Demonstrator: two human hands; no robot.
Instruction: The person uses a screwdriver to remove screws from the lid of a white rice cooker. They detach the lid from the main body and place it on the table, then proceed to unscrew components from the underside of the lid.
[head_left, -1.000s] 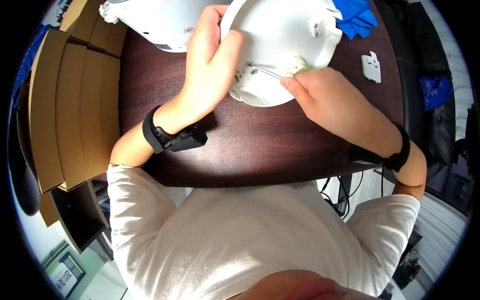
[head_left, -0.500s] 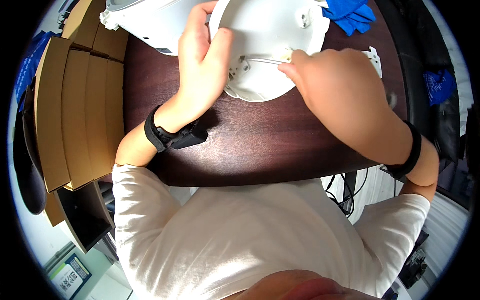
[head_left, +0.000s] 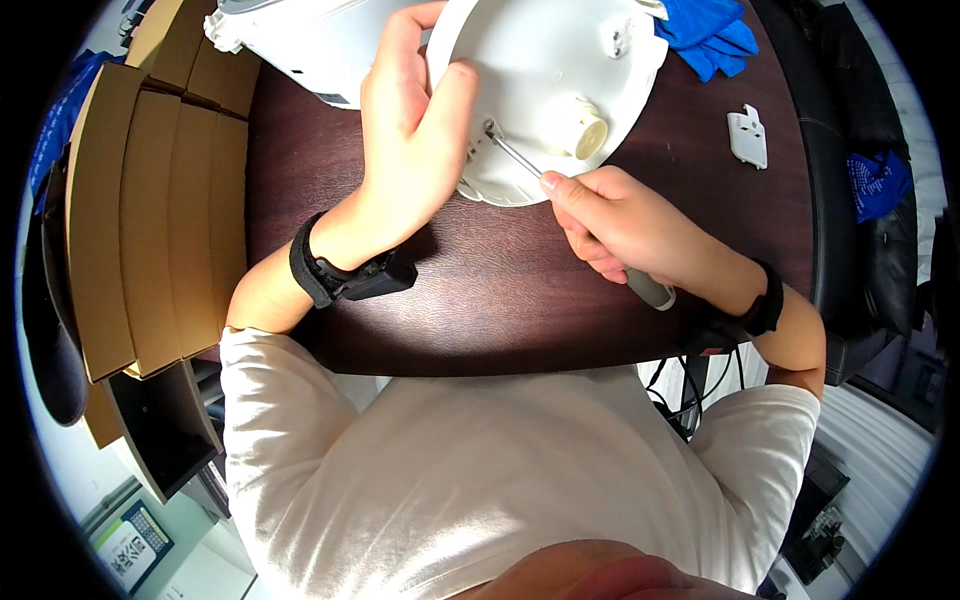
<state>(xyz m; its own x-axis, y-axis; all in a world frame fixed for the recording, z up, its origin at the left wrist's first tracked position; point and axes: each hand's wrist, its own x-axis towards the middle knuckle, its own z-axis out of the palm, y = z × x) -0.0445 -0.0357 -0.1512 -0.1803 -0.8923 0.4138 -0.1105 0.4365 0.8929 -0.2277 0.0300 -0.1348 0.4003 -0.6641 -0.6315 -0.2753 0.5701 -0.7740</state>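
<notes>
A round white plastic cover (head_left: 535, 85), tilted up with its hollow inside showing, is gripped at its left rim by my left hand (head_left: 420, 130). My right hand (head_left: 630, 225) is closed around the grey handle of a screwdriver (head_left: 515, 155). The metal shaft slants up and left, its tip at a small fitting near the cover's lower left edge. Inside the cover a short cream cylinder (head_left: 585, 132) sticks out. Another small fitting (head_left: 614, 40) sits near the upper right rim.
Behind the cover stands a white appliance body (head_left: 310, 50). Blue gloves or cloth (head_left: 705, 35) lie at the back right, with a small white plastic part (head_left: 748, 138) nearer. Cardboard boxes (head_left: 160, 230) line the left side of the dark wooden table (head_left: 480, 300).
My right hand has dropped lower and turned, bringing the screwdriver handle, the cream cylinder and the small white part into view. My left hand and the cover have barely shifted.
</notes>
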